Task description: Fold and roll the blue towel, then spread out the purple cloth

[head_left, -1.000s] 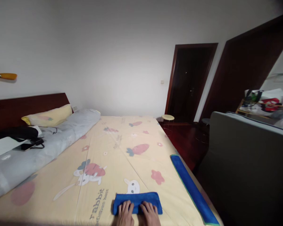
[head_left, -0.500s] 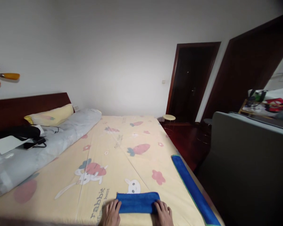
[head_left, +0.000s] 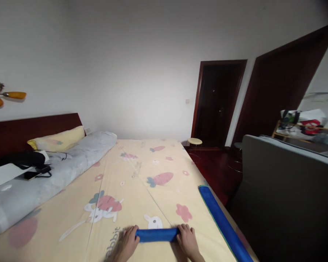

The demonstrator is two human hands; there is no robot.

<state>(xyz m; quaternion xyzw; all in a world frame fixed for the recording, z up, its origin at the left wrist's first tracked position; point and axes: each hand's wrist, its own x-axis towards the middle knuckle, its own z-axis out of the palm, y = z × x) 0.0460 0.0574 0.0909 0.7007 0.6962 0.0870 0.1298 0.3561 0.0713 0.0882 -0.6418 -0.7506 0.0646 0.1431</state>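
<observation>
A blue towel (head_left: 157, 235) lies across the near part of the bed as a narrow folded or rolled strip. My left hand (head_left: 129, 241) grips its left end, fingers curled over the cloth. At the right end my right hand (head_left: 188, 240) holds it the same way, with the thumb underneath out of sight. A second blue towel (head_left: 224, 222), folded long and thin with a green edge, lies along the bed's right side, apart from my hands.
The bed (head_left: 142, 203) has a yellow sheet with rabbits and carrots. On its left are a grey rolled quilt (head_left: 79, 156), a yellow pillow (head_left: 60, 139) and a black bag (head_left: 22, 159). A grey panel (head_left: 284, 193) stands right; a stool (head_left: 194, 141) is beyond the bed.
The towel between my hands has gone from a wider flat rectangle to a narrower strip. Both hands have closed around its ends. The view has tilted up slightly.
</observation>
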